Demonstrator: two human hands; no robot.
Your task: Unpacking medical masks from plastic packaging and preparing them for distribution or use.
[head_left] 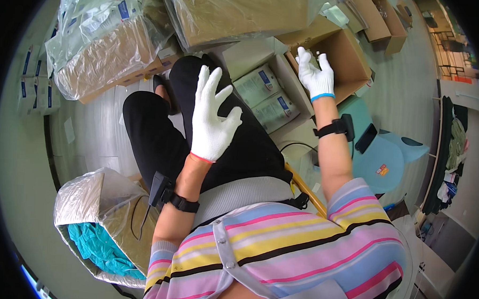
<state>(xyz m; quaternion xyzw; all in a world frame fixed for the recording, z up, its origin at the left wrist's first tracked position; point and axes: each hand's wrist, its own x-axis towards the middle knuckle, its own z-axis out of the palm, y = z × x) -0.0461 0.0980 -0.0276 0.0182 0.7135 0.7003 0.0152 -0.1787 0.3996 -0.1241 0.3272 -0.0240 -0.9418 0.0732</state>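
Note:
My left hand [213, 119], in a white knitted glove with a red cuff edge, hovers above my black-trousered thigh. Its fingers are spread and nothing is in them. Farther right, my right hand [315, 78] wears a matching glove with a blue edge. It is over an open brown cardboard box [353, 61], thumb and fingers apart. Something small and greyish shows by its fingertips; whether they touch it I cannot tell. Between the hands stands an open carton [298, 85] holding white-and-blue plastic packs [276, 111].
Plastic-wrapped cartons [240, 18] and bagged packs [105, 47] crowd the far side. At near left is a plastic-lined box of teal items [99, 245]. On the right, a light-blue stool [380, 161] carries a dark phone [365, 138]. Another opened box [378, 22] lies at far right.

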